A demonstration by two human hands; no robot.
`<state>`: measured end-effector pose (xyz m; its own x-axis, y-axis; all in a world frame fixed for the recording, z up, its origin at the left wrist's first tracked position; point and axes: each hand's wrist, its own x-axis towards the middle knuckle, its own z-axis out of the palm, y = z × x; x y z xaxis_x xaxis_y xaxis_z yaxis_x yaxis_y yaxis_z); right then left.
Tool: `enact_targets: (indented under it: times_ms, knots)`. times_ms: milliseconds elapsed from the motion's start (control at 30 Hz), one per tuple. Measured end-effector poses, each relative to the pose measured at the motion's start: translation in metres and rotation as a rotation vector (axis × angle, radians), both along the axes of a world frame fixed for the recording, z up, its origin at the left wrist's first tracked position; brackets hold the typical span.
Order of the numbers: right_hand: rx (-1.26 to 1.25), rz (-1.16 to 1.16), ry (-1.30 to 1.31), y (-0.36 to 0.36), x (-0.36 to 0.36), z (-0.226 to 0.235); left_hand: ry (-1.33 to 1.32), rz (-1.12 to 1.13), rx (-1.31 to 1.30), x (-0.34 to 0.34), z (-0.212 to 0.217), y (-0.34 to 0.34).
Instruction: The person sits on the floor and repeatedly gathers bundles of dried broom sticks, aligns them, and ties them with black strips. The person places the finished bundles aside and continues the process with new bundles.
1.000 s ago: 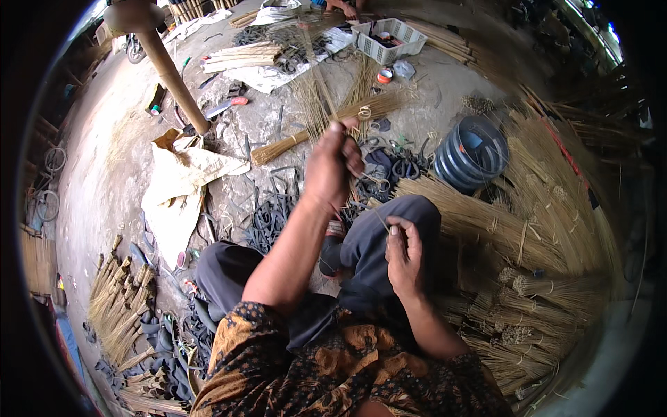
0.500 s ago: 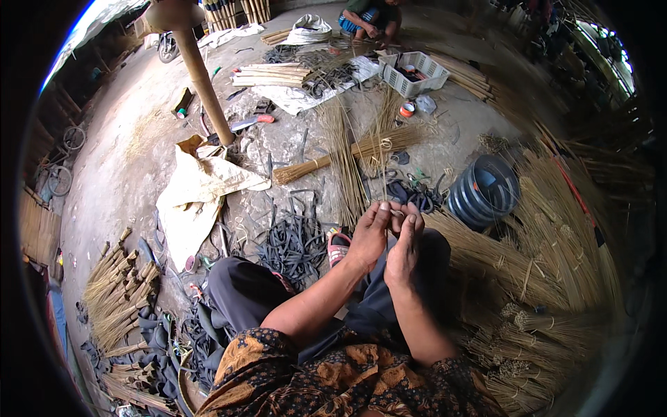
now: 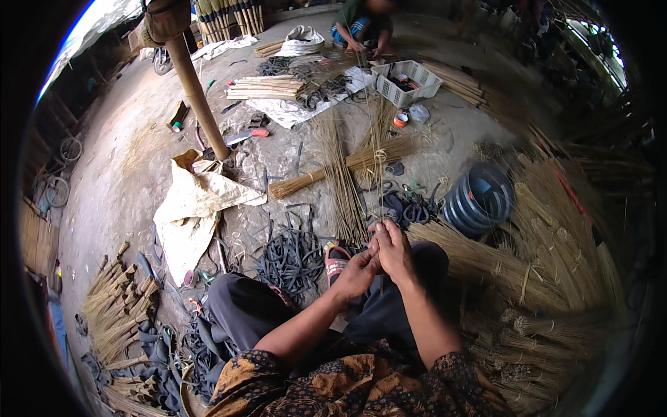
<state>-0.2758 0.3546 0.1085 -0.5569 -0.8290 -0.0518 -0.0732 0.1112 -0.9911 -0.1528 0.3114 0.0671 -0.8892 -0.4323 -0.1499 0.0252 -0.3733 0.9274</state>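
Observation:
My right hand [image 3: 394, 251] is closed round a few thin straw-like stalks [image 3: 379, 177], which rise from the fingers away from me. Just below it my left hand [image 3: 358, 272] pinches the lower end of the same stalks, its fingertips against the right hand. How many stalks there are is too fine to make out. Beyond my hands lies a loose spread of long bristles [image 3: 338, 177]. It crosses a tied bristle bundle [image 3: 306, 182] lying on the floor. Dark rubber strips [image 3: 293, 254] are heaped by my sandalled foot [image 3: 337, 260].
A dark ribbed bucket [image 3: 479, 201] stands at the right, beside large bristle bundles [image 3: 549, 257]. Short bundles [image 3: 118, 299] lie at the left, near a pale sack [image 3: 187, 222] and a bamboo post [image 3: 196, 97]. A knife [image 3: 246, 135], a white crate [image 3: 410, 83] and a crouching person [image 3: 365, 28] are farther off.
My hands have come lower and nearer my body. The right hand has turned over and now grips above the left, and the stalks stand out more clearly.

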Motion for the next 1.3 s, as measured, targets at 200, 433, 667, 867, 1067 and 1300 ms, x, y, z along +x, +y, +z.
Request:
enact_targets:
  times_ms: [200, 433, 667, 867, 1067, 1300]
  knots:
    - [0.009, 0.072, 0.330, 0.024, 0.005, 0.003, -0.194, -0.006, -0.171, 0.032, 0.035, -0.045]
    - [0.063, 0.371, 0.540, 0.076, 0.011, 0.049, 0.314, 0.762, 0.363, 0.041, 0.086, -0.133]
    - [0.099, 0.213, 1.031, 0.099, -0.026, 0.090, 0.275, 1.180, -0.135, 0.107, 0.124, -0.202]
    - [0.087, -0.175, 0.822, 0.075, -0.117, 0.059, 0.191, 1.078, -0.108, 0.159, 0.148, -0.229]
    - [0.136, -0.378, 0.437, 0.021, -0.138, -0.088, -0.151, 1.010, -0.072, 0.210, 0.098, -0.221]
    - [0.328, -0.333, 0.270, -0.084, -0.122, -0.220, -0.482, 0.973, -0.304, 0.257, 0.067, -0.209]
